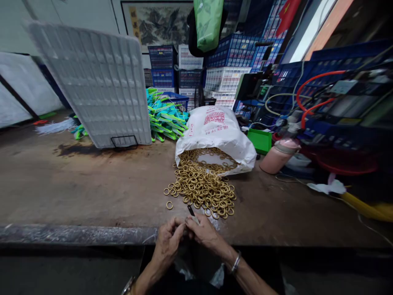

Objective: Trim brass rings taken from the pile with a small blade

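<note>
Leftmost, we see a white moulded plastic grid tray (92, 82) propped upright on the worn brown table (76, 184), with teal and green plastic pieces (166, 116) heaped just right of it. Nearer us, one loose brass ring (169, 205) lies apart from the rest. Our left hand (167, 241) curls shut at the table's front edge, fingertips touching our right hand (205, 234); what it pinches we cannot tell. The right hand grips a thin dark metal strip (191, 210) that points upward. Just beyond, a pile of brass rings (202, 186) spills from a white plastic sack (215, 131) lying on its side. Further right sit a green box (260, 140) and a pink bottle (279, 156).
</note>
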Demonstrator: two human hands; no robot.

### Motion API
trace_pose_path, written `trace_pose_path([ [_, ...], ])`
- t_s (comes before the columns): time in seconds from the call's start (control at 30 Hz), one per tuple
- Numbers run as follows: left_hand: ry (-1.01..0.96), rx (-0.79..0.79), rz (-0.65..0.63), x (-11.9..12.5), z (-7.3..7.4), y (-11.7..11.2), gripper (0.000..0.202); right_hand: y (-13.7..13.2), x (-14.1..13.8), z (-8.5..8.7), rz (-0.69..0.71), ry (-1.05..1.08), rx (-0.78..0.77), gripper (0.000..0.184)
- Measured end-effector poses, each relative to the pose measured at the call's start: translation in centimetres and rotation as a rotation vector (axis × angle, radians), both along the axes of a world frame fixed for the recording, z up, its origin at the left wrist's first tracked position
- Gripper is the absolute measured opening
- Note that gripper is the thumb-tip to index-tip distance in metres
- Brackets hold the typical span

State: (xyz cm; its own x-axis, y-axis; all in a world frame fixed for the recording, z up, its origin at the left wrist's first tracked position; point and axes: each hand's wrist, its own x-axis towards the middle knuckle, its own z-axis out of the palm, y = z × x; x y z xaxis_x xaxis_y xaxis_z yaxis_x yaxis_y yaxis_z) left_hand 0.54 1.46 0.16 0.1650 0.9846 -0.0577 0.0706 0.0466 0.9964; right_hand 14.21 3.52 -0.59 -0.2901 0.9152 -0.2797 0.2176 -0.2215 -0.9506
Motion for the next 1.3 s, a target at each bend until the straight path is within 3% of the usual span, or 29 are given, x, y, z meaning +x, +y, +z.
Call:
trace_pose_path([
  [0.2,-0.328,-0.298,-0.101,0.3,-0.5,-0.6,0.029,-0.3,0.1,0.7,-0.063,0.002,-0.007,0.021],
  [0.47,-0.494,-0.349,-0.1,0.3,-0.3,-0.9,0.025,-0.3,-0.1,0.7,-0.043,0.093,-0.058,0.023],
  [0.53,-0.501,-0.357,-0.087,0.2,-0.2,-0.9,0.025,-0.2,0.0,0.5,-0.049,0.027,-0.002,0.022],
  [0.63,-0.496,-0.352,-0.042,0.1,-0.1,-0.9,0.027,-0.4,0.2,0.3,-0.07,-0.201,0.199,0.018],
  [0.8,-0.432,-0.342,-0.009,0.0,-0.2,-0.6,0.032,-1.2,0.4,0.2,0.112,-0.489,0.453,0.012],
  [1.03,-0.306,-0.299,0.004,-0.3,0.1,-0.3,0.036,-1.1,0.4,-0.6,0.209,-0.604,0.505,0.022],
  [1.3,-0.277,-0.214,-0.017,-0.8,-0.3,-0.2,0.03,-1.1,0.2,0.2,0.237,-0.672,0.519,0.026],
])
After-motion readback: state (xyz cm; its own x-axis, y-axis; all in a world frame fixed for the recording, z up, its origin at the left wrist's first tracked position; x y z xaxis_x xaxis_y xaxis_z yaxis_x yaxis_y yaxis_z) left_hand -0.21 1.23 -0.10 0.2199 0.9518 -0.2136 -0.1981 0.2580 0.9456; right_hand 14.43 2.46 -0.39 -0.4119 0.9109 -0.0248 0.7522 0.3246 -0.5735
